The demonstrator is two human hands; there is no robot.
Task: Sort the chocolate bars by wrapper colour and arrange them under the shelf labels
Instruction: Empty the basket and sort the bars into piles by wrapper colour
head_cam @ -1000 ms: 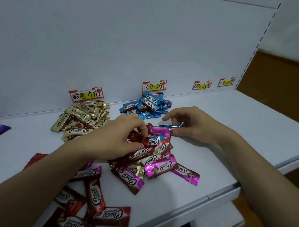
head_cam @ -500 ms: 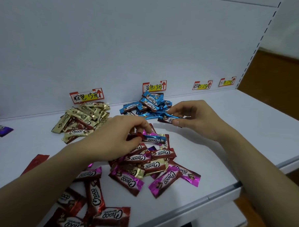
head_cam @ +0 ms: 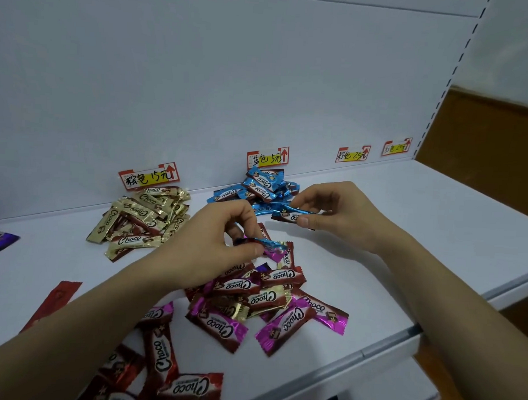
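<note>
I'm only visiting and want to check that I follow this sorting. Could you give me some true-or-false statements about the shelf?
1. The left hand pinches a blue bar. True.
2. The right hand is empty. False: it holds a second blue bar.
3. The gold pile lies right of the blue pile. False: it lies left of it.
4. The blue pile sits under a label. True.

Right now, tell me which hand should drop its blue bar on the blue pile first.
Right. The right hand holds its blue bar at the edge of the blue pile, below the blue label. The left hand pinches a second blue bar over the mixed heap, farther from that pile.
</note>
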